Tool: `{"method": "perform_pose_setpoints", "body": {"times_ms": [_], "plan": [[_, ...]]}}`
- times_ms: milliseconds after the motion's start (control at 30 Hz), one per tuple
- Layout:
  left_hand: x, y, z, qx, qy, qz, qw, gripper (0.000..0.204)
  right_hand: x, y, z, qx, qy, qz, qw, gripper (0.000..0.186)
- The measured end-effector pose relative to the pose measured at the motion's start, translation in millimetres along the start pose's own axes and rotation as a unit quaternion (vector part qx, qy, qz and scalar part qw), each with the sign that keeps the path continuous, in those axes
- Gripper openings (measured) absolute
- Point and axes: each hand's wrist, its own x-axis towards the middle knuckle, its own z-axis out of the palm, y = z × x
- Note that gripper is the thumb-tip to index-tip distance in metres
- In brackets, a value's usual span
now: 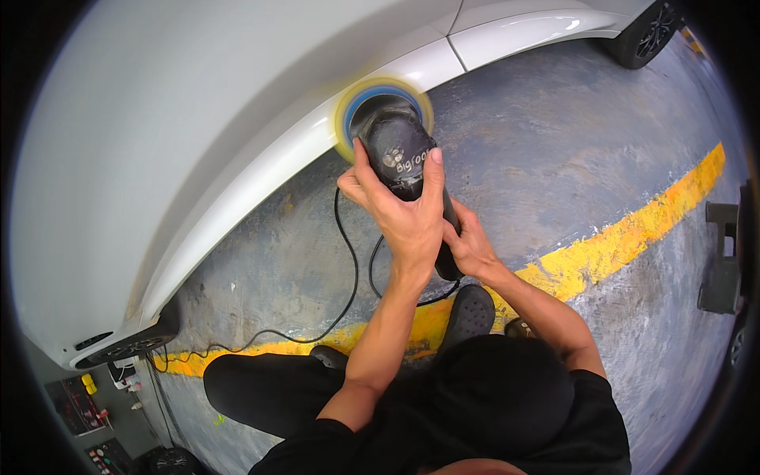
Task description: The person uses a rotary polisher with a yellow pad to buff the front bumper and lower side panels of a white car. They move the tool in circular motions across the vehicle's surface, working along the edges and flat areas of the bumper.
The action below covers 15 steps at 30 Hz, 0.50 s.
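A person in black clothes bent over a black power polisher, which sat near the middle of the scene, its round head toward the far side. The left forearm ran almost straight outward from the near side, slanting a little to the right, and the left hand lay over the back of the tool's head. Its thumb stretched along the right side and a finger along the left, spread wide and clasping the casing between them; the other fingers were curled in at the left.

The right forearm came in from the near right, bent at the elbow and angled leftward. The right hand was closed around the slim handle, behind and to the right of the left hand; I could not see all its fingers.

The polisher's yellow pad, blurred at the rim around a blue ring, overlapped the glossy lower sill of a white car. How hard it pressed, I could not tell. A black cable curved left across the grey floor, over a worn yellow stripe.
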Motion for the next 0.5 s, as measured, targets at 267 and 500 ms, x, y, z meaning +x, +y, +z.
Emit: {"method": "perform_pose_setpoints", "body": {"times_ms": [267,500], "plan": [[2,8,42,0.044,-0.098,0.096,0.990,0.112,6,15,-39,0.061,0.055,-0.031,0.996,0.076],[-18,4,41,-0.094,-0.206,-0.092,0.970,0.090,8,22,-40,0.057,0.129,-0.037,0.989,0.062]]}}
